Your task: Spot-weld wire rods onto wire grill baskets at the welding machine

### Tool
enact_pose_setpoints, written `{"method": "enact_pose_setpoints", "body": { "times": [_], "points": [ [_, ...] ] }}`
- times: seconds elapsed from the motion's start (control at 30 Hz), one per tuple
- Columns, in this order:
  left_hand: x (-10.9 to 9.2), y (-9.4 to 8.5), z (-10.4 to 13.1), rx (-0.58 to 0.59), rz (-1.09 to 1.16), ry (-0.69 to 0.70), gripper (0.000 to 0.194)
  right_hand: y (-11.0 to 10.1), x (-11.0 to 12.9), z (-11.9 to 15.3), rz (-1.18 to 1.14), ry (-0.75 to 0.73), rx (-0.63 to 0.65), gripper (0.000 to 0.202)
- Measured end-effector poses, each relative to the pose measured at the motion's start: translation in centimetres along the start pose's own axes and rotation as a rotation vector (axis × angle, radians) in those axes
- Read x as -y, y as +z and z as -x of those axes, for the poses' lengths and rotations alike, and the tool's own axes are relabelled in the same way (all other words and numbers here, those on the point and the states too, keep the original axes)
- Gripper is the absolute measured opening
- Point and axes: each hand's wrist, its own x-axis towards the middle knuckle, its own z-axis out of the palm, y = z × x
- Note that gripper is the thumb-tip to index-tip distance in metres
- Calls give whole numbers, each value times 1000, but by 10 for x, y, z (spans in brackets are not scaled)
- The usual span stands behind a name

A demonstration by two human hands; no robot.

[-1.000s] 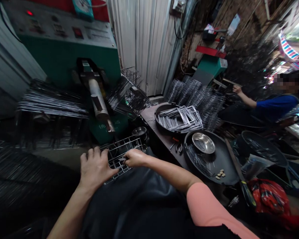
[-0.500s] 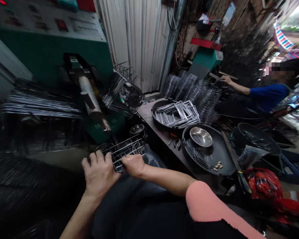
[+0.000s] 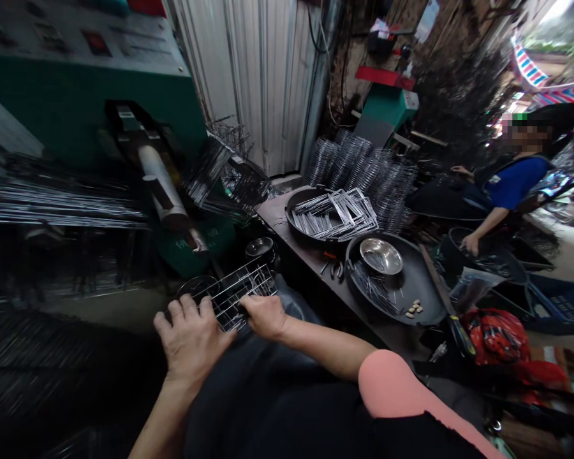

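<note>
A small wire rack made of crossed metal rods is tilted above my lap, below the tip of the green machine. My left hand lies at its left end, fingers spread and thumb against the lower edge. On the rack's right half, my right hand is closed in a fist; what it grips is too small or hidden to name. Some thin wire pieces show inside the rack beside the right fist.
A green machine with a rod-like arm stands at left. Right of my lap, a bench bears a pan of wire frames and a tray with a steel bowl. A person sits at right.
My right hand has shifted slightly right along the rack. The other person has lowered an arm, and a hand now reaches into the dark basin. The view has shifted a little.
</note>
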Motion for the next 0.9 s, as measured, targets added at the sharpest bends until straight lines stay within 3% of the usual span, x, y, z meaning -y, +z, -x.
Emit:
{"method": "enact_pose_setpoints", "body": {
  "times": [0.13, 0.33, 0.57, 0.7, 0.9],
  "points": [
    [8, 4, -3, -11, -8, 3, 67, -13, -5, 0, -41, -43, 100, 33],
    [23, 7, -11, -24, 33, 12, 70, -34, -9, -7, 53, -306, 228, 32],
    [36, 2, -24, -19, 90, -5, 69, -52, -3, -32, 210, -476, 276, 18],
    [49, 4, -32, 10, 156, -38, 63, -61, 2, -46, 242, -530, 293, 21],
    [66, 9, -45, 46, 191, -45, 68, -58, 6, -67, 284, -535, 211, 19]
  ]
}}
